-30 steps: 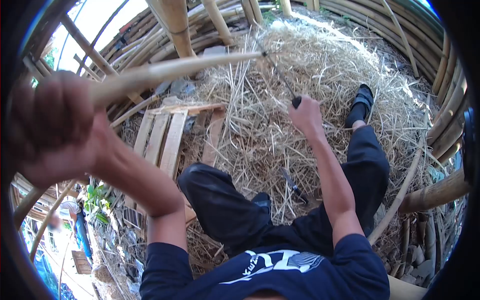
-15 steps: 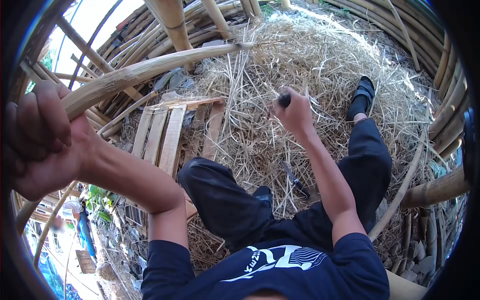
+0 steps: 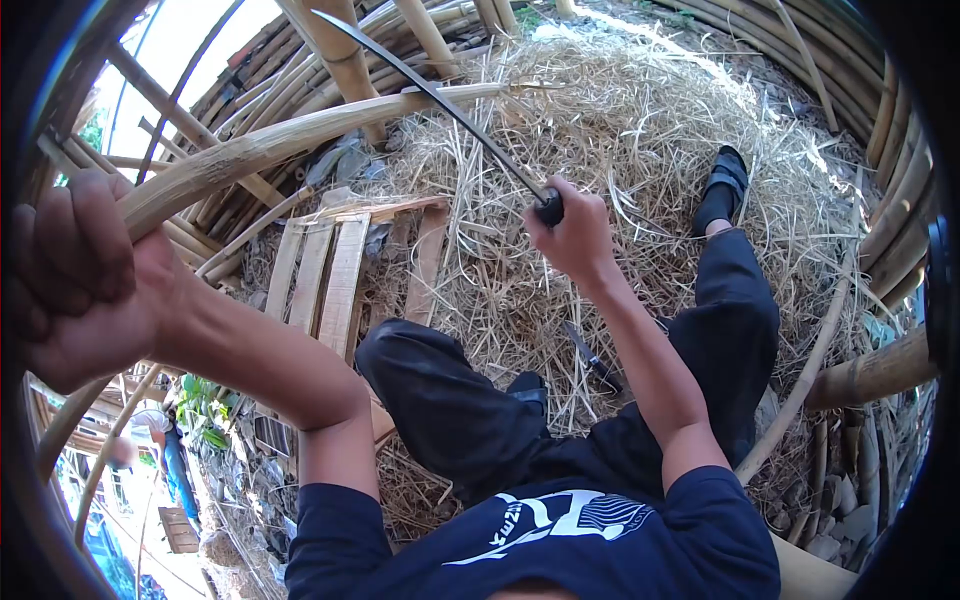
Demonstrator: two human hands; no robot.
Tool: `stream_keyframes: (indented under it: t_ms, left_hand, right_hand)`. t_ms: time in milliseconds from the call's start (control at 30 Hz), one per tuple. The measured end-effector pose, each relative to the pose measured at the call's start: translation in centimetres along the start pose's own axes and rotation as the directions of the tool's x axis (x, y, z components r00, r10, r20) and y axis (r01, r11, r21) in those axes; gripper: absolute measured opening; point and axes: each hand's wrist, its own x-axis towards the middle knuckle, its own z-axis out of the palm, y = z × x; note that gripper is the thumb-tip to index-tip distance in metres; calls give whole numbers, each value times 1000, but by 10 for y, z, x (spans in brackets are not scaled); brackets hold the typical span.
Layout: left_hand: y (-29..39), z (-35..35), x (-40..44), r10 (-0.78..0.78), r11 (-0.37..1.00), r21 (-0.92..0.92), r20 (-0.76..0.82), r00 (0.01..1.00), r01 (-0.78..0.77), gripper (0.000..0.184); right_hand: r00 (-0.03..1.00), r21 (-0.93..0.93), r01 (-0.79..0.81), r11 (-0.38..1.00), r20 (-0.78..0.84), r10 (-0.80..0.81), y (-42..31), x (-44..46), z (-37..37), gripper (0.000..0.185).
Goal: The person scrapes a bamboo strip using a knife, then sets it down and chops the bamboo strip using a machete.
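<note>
My left hand, raised at the left edge, is closed round the near end of a pale, stripped bamboo strip. The strip runs away from me to the upper middle, bending slightly. In my right hand is the black handle of a long-bladed machete. Its blade points up and left and crosses the strip near the far end; I cannot tell whether they touch. A second knife with a dark handle lies on the shavings between my legs.
Bamboo shavings cover the ground ahead. Wooden slats lie by my left knee. Bamboo posts and stacked poles surround me. Another person is at the far lower left.
My right hand has turned and shifted slightly left, so the machete blade, not discernible before, now stretches up across the bamboo strip. My left hand stays nearly still.
</note>
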Motion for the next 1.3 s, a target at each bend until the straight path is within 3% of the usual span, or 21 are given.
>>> stream_keyframes:
  t_ms: [67,133,200,267,333,367,400,467,533,600,667,733,800,833,867,933,967,1133,1200,1267,1300]
  left_hand:
    - [0,5,-3,-5,998,62,-69,998,9,34]
    - [-16,25,-9,-7,984,174,-201,980,43,33]
    - [-16,24,-9,24,960,273,-311,950,65,33]
    - [1,6,-8,1,993,-115,-8,1000,-2,33]
    - [-6,4,-4,-27,1000,-18,-93,995,25,31]
    - [-7,5,-3,-3,1000,16,-108,994,5,28]
    - [-7,5,-2,17,998,54,-121,992,-11,26]
    - [-3,-1,1,-10,996,82,-105,994,18,25]
    - [-2,-1,-1,-48,993,105,-96,994,58,23]
    - [-2,3,-2,20,996,86,-67,998,-14,19]
    - [2,-7,-3,7,996,92,-51,999,-2,21]
    - [0,-11,-8,-10,995,101,-37,999,13,24]
    - [-17,-4,-11,-54,998,28,-130,990,58,29]
    - [-8,7,-13,59,978,210,-237,970,-8,34]
    - [0,0,-9,23,999,43,-121,992,-18,36]
    - [-7,14,-5,65,965,261,-267,961,7,36]
    - [-9,12,-3,66,967,256,-268,961,5,36]
    - [1,-12,1,-15,979,196,-182,983,51,33]
    - [2,-18,-2,-5,986,166,-168,986,33,32]
    - [3,-22,-3,20,991,136,-153,988,1,32]
    - [4,-23,-3,12,987,161,-150,989,13,32]
  right_hand:
    - [999,22,-41,999,14,40,29,2,12,19]
    - [805,-74,-569,819,155,573,56,2,20,21]
    - [896,-186,-428,884,39,442,78,-11,28,21]
    - [957,-308,-290,906,-69,283,75,4,25,21]
    - [701,66,-683,727,337,628,35,9,7,20]
    - [689,221,-718,660,360,630,21,7,4,20]
    - [690,224,-717,660,358,629,9,6,1,20]
    - [900,208,-421,883,220,377,-8,2,-1,17]
    - [909,180,-386,905,243,339,-9,-1,4,19]
    - [999,48,-53,997,8,52,-9,-2,9,18]
    - [994,103,-109,989,35,105,23,-3,25,17]
    - [876,-18,-476,879,81,476,54,-6,35,22]
    - [895,-97,-442,892,21,446,68,-14,33,23]
    - [910,-170,-413,895,-41,412,70,-7,34,24]
    - [913,-165,-407,899,-51,404,73,1,34,24]
    - [706,114,-685,720,350,616,50,2,21,23]
    - [666,210,-738,642,382,641,27,4,12,20]
    - [877,237,-460,856,273,396,-7,-3,8,13]
    - [993,71,-113,991,35,111,-8,-3,13,14]
    - [991,53,-125,991,52,123,12,0,21,18]
    - [941,77,-331,940,106,323,30,-1,28,18]
